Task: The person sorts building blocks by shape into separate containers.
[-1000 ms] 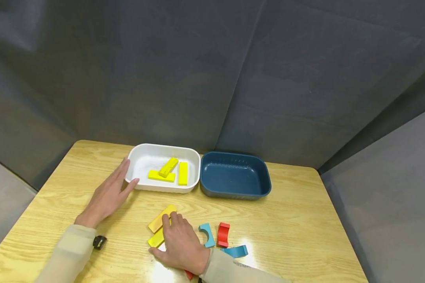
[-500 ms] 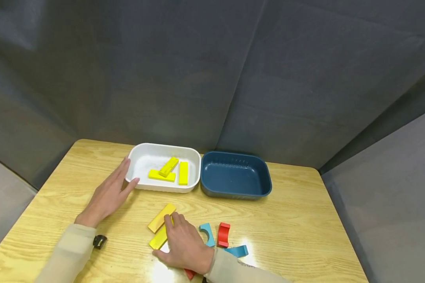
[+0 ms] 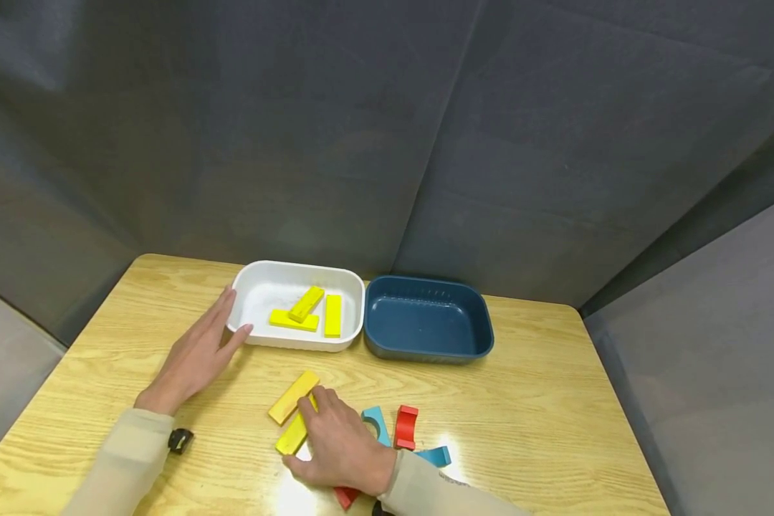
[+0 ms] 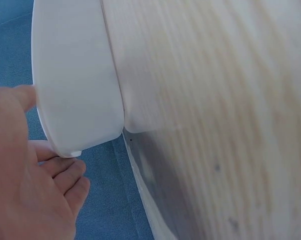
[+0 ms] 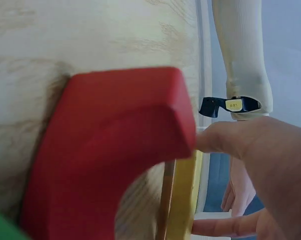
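My left hand [image 3: 193, 358] rests against the left end of a white plastic bin [image 3: 297, 342], its thumb on the front rim. In the left wrist view the fingers [image 4: 68, 175] reach around the bin's corner. Lower down, my right hand [image 3: 342, 444] has its fingers curled over a yellow rectangular block [image 3: 292, 436] on the table, gripping it, with the thumb close to its near end. Another yellow block [image 3: 294, 396] lies just beyond, nearly parallel. A red arch block [image 5: 105, 125] looms near the right wrist camera, mostly hidden under the hand in the head view.
Several yellow blocks [image 3: 332, 316] lie in the white bin. A dark blue bin [image 3: 426, 356] stands against its right side. Right of my right hand are a light blue arch [image 3: 377, 421], a red arch [image 3: 405, 426] and a blue arch [image 3: 435, 456]. A grey cloth [image 3: 297, 143] hangs behind.
My right hand and the yellow block under its fingers have shifted slightly right, apart from the other yellow block. My left hand stays at the white bin.
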Available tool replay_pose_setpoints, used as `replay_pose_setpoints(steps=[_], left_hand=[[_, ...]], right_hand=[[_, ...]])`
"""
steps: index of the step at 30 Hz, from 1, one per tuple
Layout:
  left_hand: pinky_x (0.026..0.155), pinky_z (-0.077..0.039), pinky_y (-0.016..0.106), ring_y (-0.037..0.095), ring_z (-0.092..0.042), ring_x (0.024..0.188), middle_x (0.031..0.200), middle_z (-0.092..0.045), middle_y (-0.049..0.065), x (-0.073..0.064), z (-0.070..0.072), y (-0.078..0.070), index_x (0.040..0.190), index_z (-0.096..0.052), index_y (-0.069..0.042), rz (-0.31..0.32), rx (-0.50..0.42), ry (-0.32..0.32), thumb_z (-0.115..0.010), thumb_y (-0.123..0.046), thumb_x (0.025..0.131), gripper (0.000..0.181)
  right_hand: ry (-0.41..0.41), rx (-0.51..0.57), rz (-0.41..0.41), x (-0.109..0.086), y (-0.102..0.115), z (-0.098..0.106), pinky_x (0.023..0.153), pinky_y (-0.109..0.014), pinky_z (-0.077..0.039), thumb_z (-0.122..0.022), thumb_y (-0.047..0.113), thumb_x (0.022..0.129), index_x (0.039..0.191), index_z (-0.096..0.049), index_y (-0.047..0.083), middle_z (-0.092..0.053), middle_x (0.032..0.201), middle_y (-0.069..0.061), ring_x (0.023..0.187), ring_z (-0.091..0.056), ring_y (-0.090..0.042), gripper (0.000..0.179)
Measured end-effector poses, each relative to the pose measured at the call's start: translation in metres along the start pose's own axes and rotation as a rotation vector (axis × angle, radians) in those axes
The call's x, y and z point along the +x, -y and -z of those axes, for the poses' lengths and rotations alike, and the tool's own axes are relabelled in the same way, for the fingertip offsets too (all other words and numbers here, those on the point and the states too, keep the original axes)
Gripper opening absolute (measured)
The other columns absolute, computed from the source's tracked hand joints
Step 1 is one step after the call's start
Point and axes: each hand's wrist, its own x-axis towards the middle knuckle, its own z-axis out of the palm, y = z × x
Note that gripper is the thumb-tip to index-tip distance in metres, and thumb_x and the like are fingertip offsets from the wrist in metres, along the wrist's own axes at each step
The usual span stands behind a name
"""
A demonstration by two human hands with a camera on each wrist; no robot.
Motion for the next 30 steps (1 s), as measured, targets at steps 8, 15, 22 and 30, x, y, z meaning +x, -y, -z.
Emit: replay_pose_setpoints(steps=[8, 15, 22, 30], left_hand=[[0.123, -0.028, 0.069, 0.046, -0.021, 0.161, 0.181, -0.003, 0.008, 0.000, 0.001, 0.000, 0.174, -0.006, -0.013, -0.008, 0.002, -0.010, -0.044, -0.060, 0.112, 0.087], [0.123, -0.028, 0.070, 0.046, -0.023, 0.161, 0.181, -0.003, 0.006, 0.001, 0.000, 0.001, 0.174, -0.008, -0.012, -0.025, 0.004, -0.022, -0.045, -0.059, 0.112, 0.086], [0.123, -0.028, 0.070, 0.046, -0.022, 0.161, 0.181, -0.003, 0.006, 0.001, 0.001, 0.000, 0.174, -0.007, -0.012, -0.024, -0.002, -0.020, -0.044, -0.060, 0.112, 0.087], [0.124, -0.027, 0.069, 0.045, -0.021, 0.161, 0.181, -0.004, 0.007, 0.000, 0.001, 0.000, 0.174, -0.006, -0.014, -0.020, -0.012, -0.016, -0.044, -0.061, 0.111, 0.087]], right_hand=[[-0.035, 0.012, 0.049, 0.002, -0.009, 0.011, 0.092, -0.029, -0.060, -0.077, 0.058, 0.091, 0.133, -0.062, 0.006, -0.062, 0.131, -0.014, 0.111, -0.063, -0.023, 0.069], [-0.058, 0.050, 0.026, 0.009, -0.024, 0.029, 0.096, -0.031, -0.060, -0.080, 0.056, 0.090, 0.133, -0.062, 0.007, -0.061, 0.132, -0.016, 0.112, -0.062, -0.024, 0.068], [-0.068, 0.049, 0.069, 0.019, -0.042, 0.047, 0.101, -0.031, -0.058, -0.083, 0.053, 0.088, 0.142, -0.060, 0.003, -0.059, 0.136, -0.015, 0.116, -0.062, -0.024, 0.077], [-0.078, 0.067, 0.147, 0.030, -0.059, 0.061, 0.109, -0.039, -0.056, -0.084, 0.052, 0.089, 0.143, -0.057, 0.002, -0.057, 0.145, -0.019, 0.131, -0.059, -0.030, 0.078]])
